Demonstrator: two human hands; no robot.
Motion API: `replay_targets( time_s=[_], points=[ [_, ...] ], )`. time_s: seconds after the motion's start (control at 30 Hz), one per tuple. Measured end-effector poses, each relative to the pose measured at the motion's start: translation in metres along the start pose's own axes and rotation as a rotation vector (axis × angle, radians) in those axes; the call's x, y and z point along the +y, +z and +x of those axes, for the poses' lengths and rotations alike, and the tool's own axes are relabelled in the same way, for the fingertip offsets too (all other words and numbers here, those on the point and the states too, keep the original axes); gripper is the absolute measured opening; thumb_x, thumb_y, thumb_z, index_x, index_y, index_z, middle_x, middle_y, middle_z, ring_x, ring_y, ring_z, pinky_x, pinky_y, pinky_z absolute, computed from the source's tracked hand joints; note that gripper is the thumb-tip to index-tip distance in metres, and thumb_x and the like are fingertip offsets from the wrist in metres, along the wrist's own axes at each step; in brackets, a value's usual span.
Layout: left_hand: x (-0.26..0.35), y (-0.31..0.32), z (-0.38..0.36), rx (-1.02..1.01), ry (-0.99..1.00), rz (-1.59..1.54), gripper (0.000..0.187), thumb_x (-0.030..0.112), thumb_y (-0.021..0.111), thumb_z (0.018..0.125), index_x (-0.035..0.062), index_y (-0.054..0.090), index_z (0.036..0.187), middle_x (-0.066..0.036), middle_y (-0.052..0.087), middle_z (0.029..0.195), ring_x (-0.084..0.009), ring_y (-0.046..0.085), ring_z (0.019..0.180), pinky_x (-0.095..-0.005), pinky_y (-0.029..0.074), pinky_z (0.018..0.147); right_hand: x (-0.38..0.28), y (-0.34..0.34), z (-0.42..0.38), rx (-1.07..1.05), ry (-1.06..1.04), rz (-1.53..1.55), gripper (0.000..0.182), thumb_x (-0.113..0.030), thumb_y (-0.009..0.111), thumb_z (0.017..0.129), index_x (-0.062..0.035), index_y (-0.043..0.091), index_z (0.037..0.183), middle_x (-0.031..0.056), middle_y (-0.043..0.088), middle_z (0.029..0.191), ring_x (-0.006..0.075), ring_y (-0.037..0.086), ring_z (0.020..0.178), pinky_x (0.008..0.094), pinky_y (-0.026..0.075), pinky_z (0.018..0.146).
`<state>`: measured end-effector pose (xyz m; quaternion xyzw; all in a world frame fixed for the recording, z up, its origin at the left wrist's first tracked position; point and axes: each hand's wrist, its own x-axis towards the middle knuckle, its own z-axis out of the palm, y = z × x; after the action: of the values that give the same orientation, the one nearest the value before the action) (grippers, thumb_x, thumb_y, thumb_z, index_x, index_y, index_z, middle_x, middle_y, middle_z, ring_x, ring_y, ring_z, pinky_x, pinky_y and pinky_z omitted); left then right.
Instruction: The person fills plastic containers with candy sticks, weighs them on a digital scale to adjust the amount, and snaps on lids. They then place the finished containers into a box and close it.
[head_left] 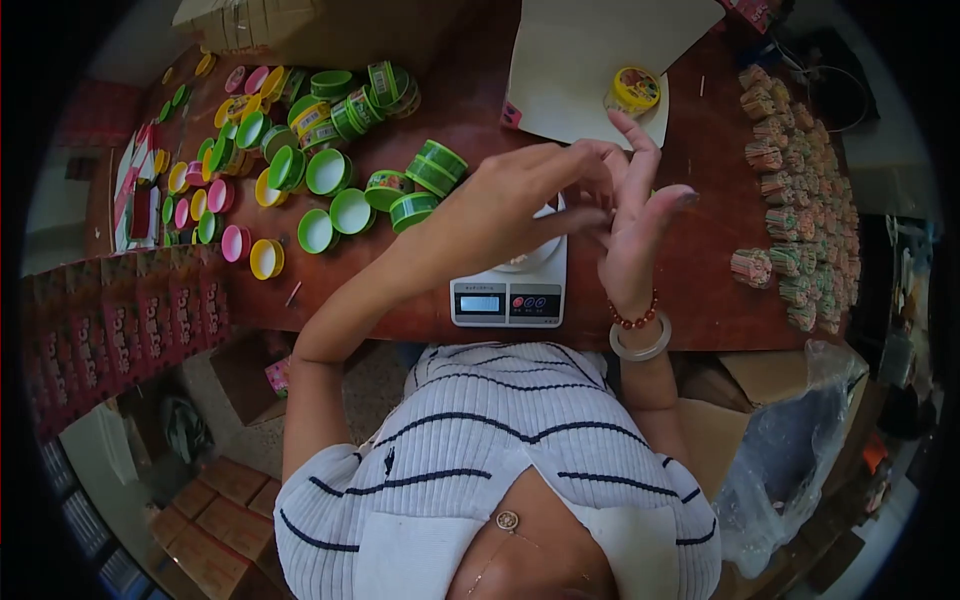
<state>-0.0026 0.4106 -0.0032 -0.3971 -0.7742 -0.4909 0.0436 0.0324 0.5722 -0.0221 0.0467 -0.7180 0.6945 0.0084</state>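
Observation:
My left hand (520, 190) reaches across above a white kitchen scale (508, 295), its fingers bent in against my right hand (635, 205). Whatever those bent fingers hold, if anything, is hidden. On my right hand the index finger and thumb stretch out apart; a beaded bracelet and a pale bangle circle that wrist. The scale's display is lit, and my hands cover most of its pan, where something pale shows. Beyond my right hand, a small round tub with a yellow lid (636, 90) rests on a white box flap (560, 90).
Many green, yellow and pink round tubs (350, 211) crowd the table's left side. Bundles of thin striped sticks (785, 190) line the right. Red printed packets (130, 325) stand at left front. A cardboard box (310, 30) sits at the back; clear plastic (800, 460) lies at lower right.

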Motion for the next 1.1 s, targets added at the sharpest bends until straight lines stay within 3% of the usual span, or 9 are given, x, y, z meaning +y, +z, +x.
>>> replay_targets(
  time_s=[0.17,0.23,0.43,0.5,0.6,0.73,0.83,0.93,1.1],
  points=[
    [0.003,-0.008,-0.003,0.014,-0.061,-0.086,0.026,0.005,0.082,0.084,0.0000,0.068,0.104,-0.013,0.078,0.097,-0.0281,0.078,0.089,-0.0364,0.062,0.078,-0.005,0.010,0.003,0.011,-0.081,0.036,0.120,-0.096,0.004,0.085,-0.0047,0.016,0.161,0.0145,0.054,0.132,0.0230,0.065,0.108,0.0328,0.052,0.094],
    [0.001,-0.008,-0.005,0.046,-0.215,-0.377,0.028,0.002,0.082,0.084,-0.0013,0.067,0.108,-0.012,0.079,0.099,-0.0257,0.079,0.090,-0.0353,0.063,0.080,-0.008,0.015,0.003,0.007,-0.109,0.052,0.120,-0.097,0.006,0.084,-0.0060,0.014,0.162,0.0150,0.051,0.135,0.0251,0.065,0.112,0.0347,0.053,0.096],
    [0.010,-0.020,-0.009,-0.005,-0.176,-0.126,0.026,0.001,0.081,0.083,-0.0031,0.069,0.106,-0.013,0.079,0.096,-0.0240,0.079,0.086,-0.0332,0.063,0.077,-0.012,0.022,0.005,-0.078,-0.052,0.087,0.121,-0.098,0.010,0.082,-0.0081,0.010,0.164,0.0144,0.047,0.136,0.0294,0.063,0.122,0.0374,0.053,0.101],
    [0.011,-0.021,-0.011,0.009,-0.214,-0.127,0.023,0.002,0.081,0.082,-0.0033,0.070,0.103,-0.013,0.079,0.094,-0.0227,0.079,0.085,-0.0322,0.063,0.076,-0.007,0.026,0.005,-0.086,-0.110,0.185,0.108,-0.087,0.022,0.096,-0.0008,0.013,0.161,0.0168,0.046,0.131,0.0238,0.063,0.111,0.0354,0.056,0.093],
    [0.011,-0.024,-0.017,0.019,-0.313,-0.170,0.020,0.003,0.080,0.081,-0.0034,0.071,0.098,-0.012,0.079,0.090,-0.0196,0.079,0.083,-0.0303,0.062,0.075,0.003,0.037,0.003,-0.044,-0.172,0.189,0.105,-0.084,0.023,0.099,-0.0005,0.013,0.161,0.0177,0.048,0.132,0.0203,0.065,0.097,0.0323,0.056,0.084],
    [0.015,-0.038,-0.037,0.082,-0.382,-0.161,0.017,0.004,0.079,0.082,-0.0024,0.072,0.096,-0.010,0.077,0.085,-0.0150,0.077,0.078,-0.0285,0.061,0.072,0.004,0.024,-0.005,-0.088,-0.115,-0.002,0.112,-0.092,0.013,0.091,-0.0071,0.015,0.164,0.0159,0.049,0.141,0.0200,0.069,0.095,0.0282,0.055,0.079],
    [0.020,-0.040,-0.059,0.008,-0.462,-0.056,0.017,0.001,0.079,0.081,-0.0024,0.071,0.096,-0.010,0.076,0.083,-0.0159,0.077,0.077,-0.0290,0.061,0.073,0.025,-0.001,-0.005,0.063,-0.040,-0.111,0.103,-0.084,0.011,0.099,-0.0026,0.031,0.159,0.0177,0.051,0.141,0.0090,0.058,0.068,0.0239,0.051,0.058],
    [0.011,-0.032,-0.073,-0.054,-0.490,-0.053,0.018,-0.002,0.078,0.082,-0.0032,0.070,0.098,-0.011,0.075,0.086,-0.0174,0.077,0.079,-0.0291,0.062,0.074,0.034,-0.024,-0.002,0.100,0.036,-0.110,0.100,-0.080,0.010,0.101,-0.0013,0.036,0.156,0.0175,0.053,0.140,0.0093,0.059,0.069,0.0236,0.052,0.059],
    [0.008,-0.027,-0.074,-0.044,-0.352,-0.024,0.020,-0.003,0.076,0.083,-0.0020,0.068,0.101,-0.013,0.074,0.090,-0.0231,0.077,0.078,-0.0328,0.062,0.071,0.037,-0.043,-0.003,0.170,0.024,-0.179,0.098,-0.077,0.007,0.103,0.0003,0.039,0.154,0.0164,0.055,0.139,0.0090,0.059,0.069,0.0232,0.052,0.061]
  ],
)
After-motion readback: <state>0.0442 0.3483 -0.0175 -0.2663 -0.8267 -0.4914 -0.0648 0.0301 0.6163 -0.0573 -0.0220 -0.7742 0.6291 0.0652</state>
